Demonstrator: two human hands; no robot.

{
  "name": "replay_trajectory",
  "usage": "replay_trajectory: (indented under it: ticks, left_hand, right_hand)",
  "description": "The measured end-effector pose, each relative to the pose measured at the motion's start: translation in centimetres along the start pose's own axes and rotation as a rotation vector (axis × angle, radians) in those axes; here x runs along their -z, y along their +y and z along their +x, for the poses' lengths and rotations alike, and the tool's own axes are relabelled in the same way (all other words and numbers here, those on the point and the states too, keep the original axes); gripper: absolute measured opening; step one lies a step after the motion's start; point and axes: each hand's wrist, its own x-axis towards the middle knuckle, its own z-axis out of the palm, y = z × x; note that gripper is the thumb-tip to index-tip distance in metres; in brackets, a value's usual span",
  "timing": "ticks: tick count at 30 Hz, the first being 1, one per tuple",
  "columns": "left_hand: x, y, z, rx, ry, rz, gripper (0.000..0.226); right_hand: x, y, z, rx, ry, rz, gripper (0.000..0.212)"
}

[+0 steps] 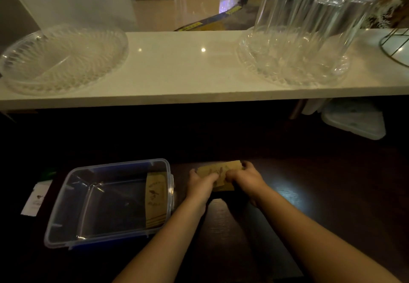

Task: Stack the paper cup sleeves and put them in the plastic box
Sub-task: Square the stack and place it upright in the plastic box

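A clear plastic box point(66, 194) with a blue rim underside sits on the dark lower counter at the left. A small stack of brown paper cup sleeves point(155, 196) lies inside it against the right wall. Just right of the box, more brown sleeves point(219, 169) lie flat on the counter. My left hand point(200, 186) grips their left end and my right hand point(245, 177) grips their right end, fingers curled over them.
A white shelf point(177, 65) runs above the dark counter. It holds a clear glass platter point(62, 59) at left and several upturned glasses point(309, 17) on a glass tray at right. A white card point(35, 200) lies left of the box; a lidded container point(354, 123) sits at far right.
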Motion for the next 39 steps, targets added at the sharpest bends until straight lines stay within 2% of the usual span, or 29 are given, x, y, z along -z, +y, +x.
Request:
replay_trajectory:
  ticks: [2,5,10,13,19,22,27,32,39]
  left_hand:
    - [0.2,0.0,-0.1,-0.004,-0.017,-0.019,0.068]
    - [0.4,-0.4,-0.6,-0.053,-0.039,0.020,0.077]
    - [0.9,-2.4,-2.0,-0.248,-0.085,0.128,0.084]
    - [1.2,-4.0,-3.3,-0.389,-0.112,0.172,0.091]
    - [0.8,-6.1,-4.3,-0.495,-0.118,0.293,0.076]
    - [0.9,-6.8,-4.5,-0.545,-0.113,0.377,0.077]
    - [1.0,-7.4,-4.5,-0.619,-0.112,0.510,0.077]
    - [0.6,-7.3,-4.7,-0.589,-0.114,0.459,0.080]
    - [0.4,-7.0,-5.1,-0.546,-0.133,0.406,0.086]
  right_hand:
    - [0.3,0.2,0.0,0.008,-0.014,-0.053,0.085]
    - [1.0,0.9,-0.5,0.078,-0.044,-0.148,0.090]
    - [1.3,3.4,-2.2,0.293,-0.050,-0.100,0.098]
    - [1.0,5.6,-3.3,0.484,-0.013,-0.217,0.101]
    - [0.9,8.3,-4.2,0.664,0.062,-0.431,0.092]
    - [1.1,9.2,-4.3,0.687,0.065,-0.532,0.087]
    - [0.7,9.9,-4.4,0.662,0.061,-0.553,0.098]
    - [0.5,9.8,-4.1,0.637,0.017,-0.426,0.099]
    - [0.4,10.0,-3.8,0.632,-0.015,-0.386,0.094]
